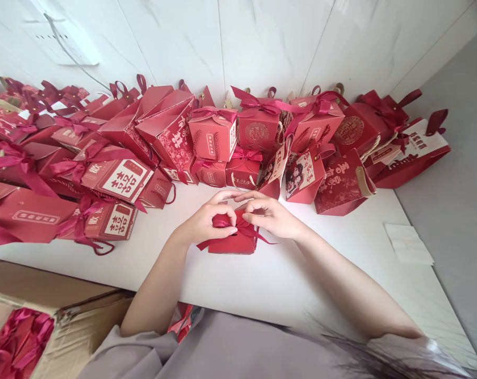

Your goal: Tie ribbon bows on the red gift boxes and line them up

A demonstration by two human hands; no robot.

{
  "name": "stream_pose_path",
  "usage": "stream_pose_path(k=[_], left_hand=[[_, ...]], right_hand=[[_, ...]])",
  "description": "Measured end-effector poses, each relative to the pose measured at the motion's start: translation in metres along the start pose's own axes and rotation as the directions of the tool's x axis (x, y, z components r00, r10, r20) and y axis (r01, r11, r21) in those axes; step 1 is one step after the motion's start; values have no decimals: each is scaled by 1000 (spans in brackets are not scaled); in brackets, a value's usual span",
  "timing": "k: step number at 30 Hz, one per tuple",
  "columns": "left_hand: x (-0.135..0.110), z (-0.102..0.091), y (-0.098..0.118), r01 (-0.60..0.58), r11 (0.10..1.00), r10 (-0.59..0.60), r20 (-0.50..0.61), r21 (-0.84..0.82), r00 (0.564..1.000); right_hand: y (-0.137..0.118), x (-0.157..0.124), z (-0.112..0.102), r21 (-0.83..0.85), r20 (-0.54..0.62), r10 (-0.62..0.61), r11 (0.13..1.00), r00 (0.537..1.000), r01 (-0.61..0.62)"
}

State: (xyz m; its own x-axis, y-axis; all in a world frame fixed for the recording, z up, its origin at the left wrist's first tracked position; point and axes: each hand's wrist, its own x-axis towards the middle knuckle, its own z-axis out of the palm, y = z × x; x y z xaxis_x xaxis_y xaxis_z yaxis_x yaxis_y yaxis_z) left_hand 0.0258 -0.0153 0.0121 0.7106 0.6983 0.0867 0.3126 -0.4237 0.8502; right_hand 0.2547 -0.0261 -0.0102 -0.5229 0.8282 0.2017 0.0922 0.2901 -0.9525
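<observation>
A small red gift box sits on the white table close in front of me, a dark red ribbon bow across its top. My left hand pinches the bow's left loop between thumb and fingers. From the other side, my right hand has its thumb and index finger closed at the bow's right part. Both hands' outer fingers reach over the far side of the box and nearly meet there. Two ribbon tails stick out, one to the left and one to the right.
Many red gift boxes with ribbons, like the double-happiness box, crowd the table's left and back. A folded white paper lies at right. A cardboard carton of red ribboned boxes stands at lower left. A tiled wall rises behind.
</observation>
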Motion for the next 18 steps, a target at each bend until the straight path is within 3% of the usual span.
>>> stream_pose_path(k=[10,13,15,18], left_hand=[[-5,-8,3,23,997,-23,0,-71,1000],[-14,-19,-5,-12,977,-9,-100,-211,995],[-19,-27,-11,-38,963,-1,-144,-265,990],[-27,-38,-19,-20,971,16,-19,-240,1000]], right_hand=[[-8,1,-11,-33,84,10,999,996,-7],[-33,-4,-23,-143,-41,-42,989,998,36],[-58,-16,-29,-198,-153,-147,973,977,116],[-99,-50,-31,-186,-155,-284,949,946,254]])
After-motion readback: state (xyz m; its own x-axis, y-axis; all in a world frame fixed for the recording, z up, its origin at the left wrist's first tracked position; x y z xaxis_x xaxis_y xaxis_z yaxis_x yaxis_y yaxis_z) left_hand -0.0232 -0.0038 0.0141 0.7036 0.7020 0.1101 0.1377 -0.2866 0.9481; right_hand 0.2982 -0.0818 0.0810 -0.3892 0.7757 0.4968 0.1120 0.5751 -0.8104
